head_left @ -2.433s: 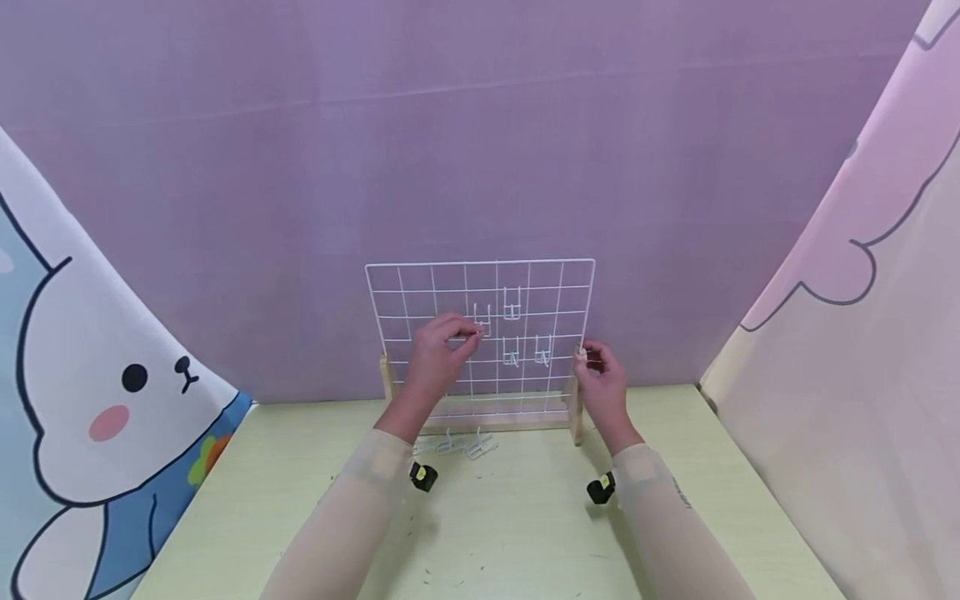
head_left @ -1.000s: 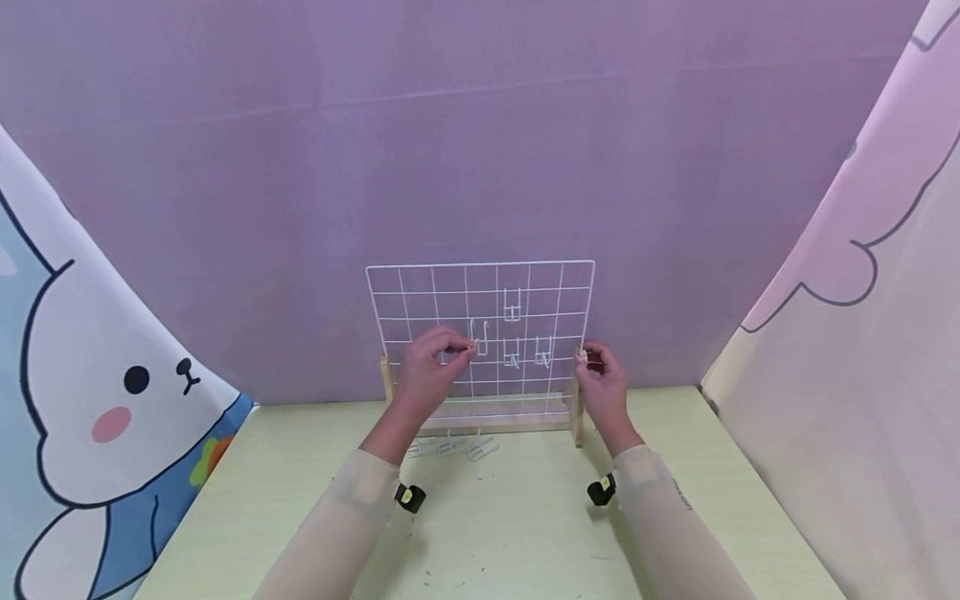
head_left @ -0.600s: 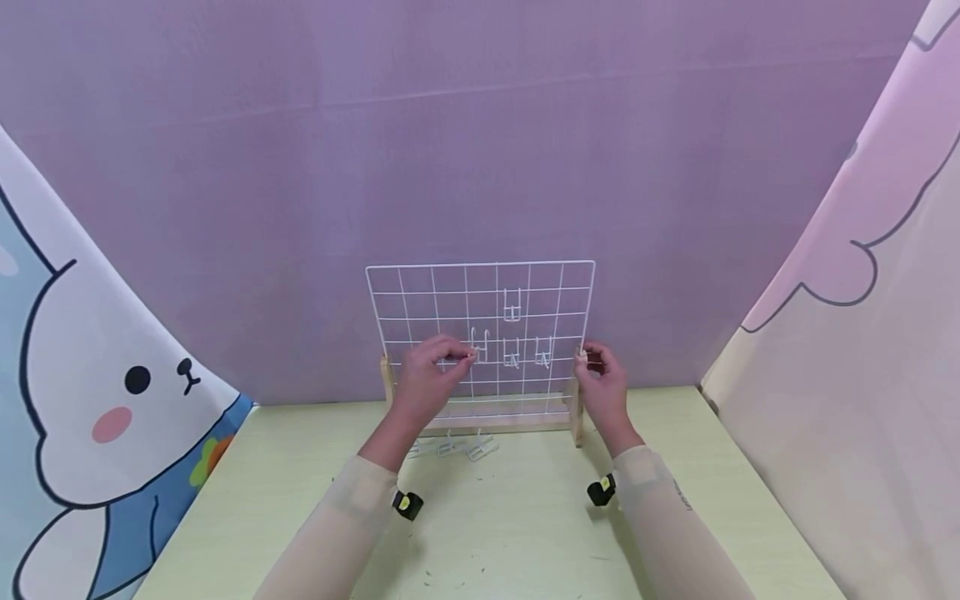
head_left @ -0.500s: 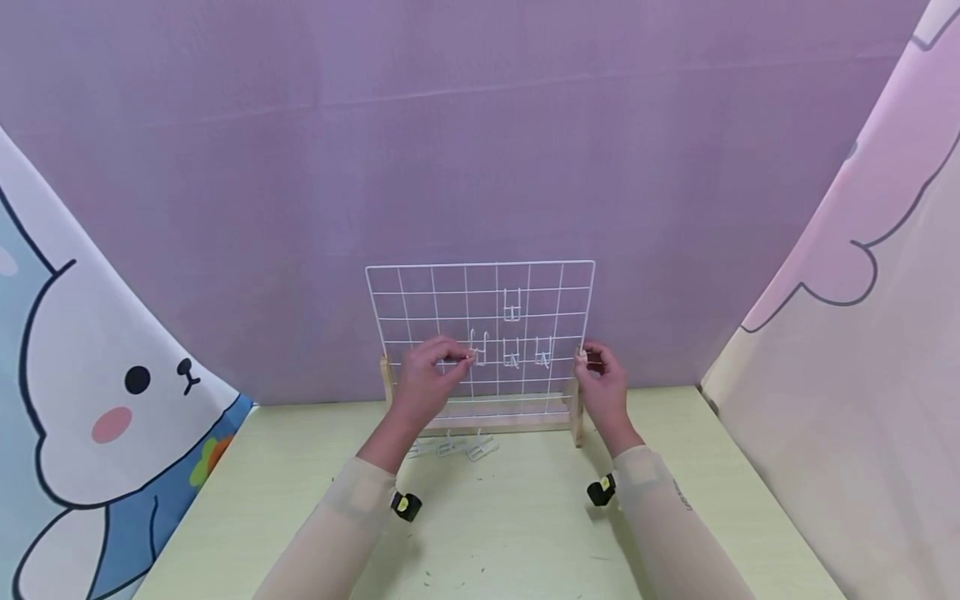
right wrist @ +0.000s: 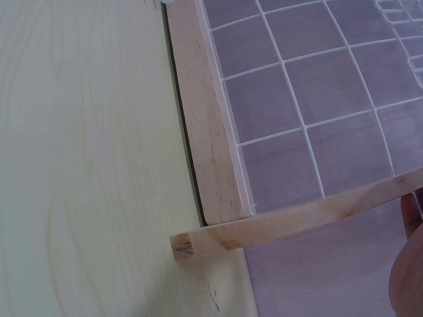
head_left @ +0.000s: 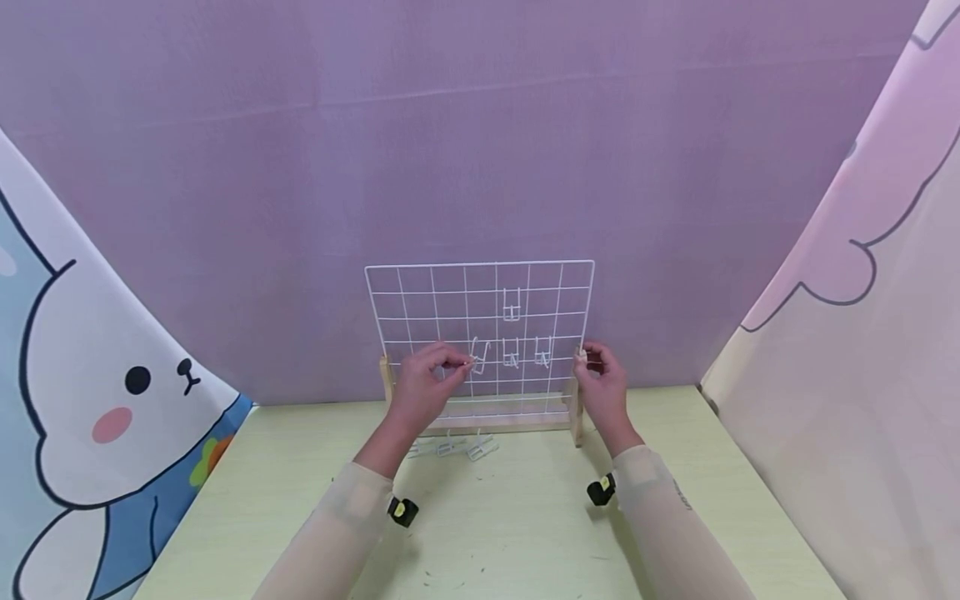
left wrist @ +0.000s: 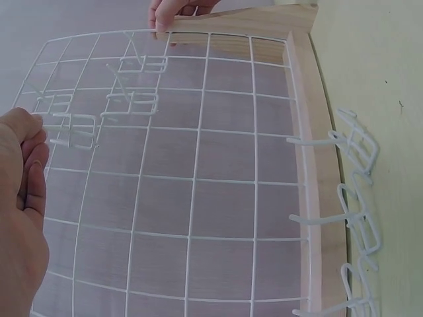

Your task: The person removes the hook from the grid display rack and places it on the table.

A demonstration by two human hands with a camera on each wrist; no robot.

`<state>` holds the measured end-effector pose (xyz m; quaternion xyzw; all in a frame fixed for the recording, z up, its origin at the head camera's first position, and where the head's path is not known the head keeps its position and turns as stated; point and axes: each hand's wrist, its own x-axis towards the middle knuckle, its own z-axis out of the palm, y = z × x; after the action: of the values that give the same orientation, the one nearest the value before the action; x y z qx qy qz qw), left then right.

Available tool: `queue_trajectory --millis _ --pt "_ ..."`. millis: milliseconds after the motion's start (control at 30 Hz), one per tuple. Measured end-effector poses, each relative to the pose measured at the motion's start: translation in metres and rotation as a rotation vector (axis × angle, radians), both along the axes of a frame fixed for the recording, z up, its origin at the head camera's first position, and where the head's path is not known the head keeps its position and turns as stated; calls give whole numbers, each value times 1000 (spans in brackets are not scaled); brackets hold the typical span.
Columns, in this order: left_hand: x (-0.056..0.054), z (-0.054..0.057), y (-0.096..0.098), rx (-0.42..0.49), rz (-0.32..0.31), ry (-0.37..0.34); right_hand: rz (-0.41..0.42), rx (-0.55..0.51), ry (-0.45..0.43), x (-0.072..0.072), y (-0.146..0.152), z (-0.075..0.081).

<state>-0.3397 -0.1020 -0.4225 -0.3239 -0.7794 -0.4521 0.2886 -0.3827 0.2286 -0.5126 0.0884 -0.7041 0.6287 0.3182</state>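
Observation:
A white wire grid panel [head_left: 420,304] stands upright in a wooden stand [head_left: 495,427]. My left hand [head_left: 426,385] pinches the prong of a white wire hook [head_left: 480,358] between thumb and fingers; the hook lies against the grid, slightly tilted in the head view. Beside it hang two more hooks [head_left: 527,354] in the same row, and another hook [head_left: 512,307] sits higher up. My right hand [head_left: 602,385] grips the top of the stand's right post [head_left: 576,408], at the grid's edge; in the left wrist view its fingertips [left wrist: 164,21] show on the wood.
Several loose wire hooks [left wrist: 357,221] lie on the pale table [head_left: 517,517] just in front of the stand's base. Small dark specks are scattered on the table. A purple backdrop [head_left: 480,167] rises behind, with printed cloth on both sides.
My left hand has lowered the hook from the row above to about level with the other two hooks, and it now tilts a little. My right hand has stayed at the post.

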Motion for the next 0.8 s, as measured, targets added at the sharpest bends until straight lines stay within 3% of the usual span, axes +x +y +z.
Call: queue_trajectory --millis 333,800 --pt "2 -4 -2 -11 5 -23 -8 5 -7 0 0 -1" --pt "6 -16 -1 -33 -3 -133 -13 15 -13 1 -1 1"
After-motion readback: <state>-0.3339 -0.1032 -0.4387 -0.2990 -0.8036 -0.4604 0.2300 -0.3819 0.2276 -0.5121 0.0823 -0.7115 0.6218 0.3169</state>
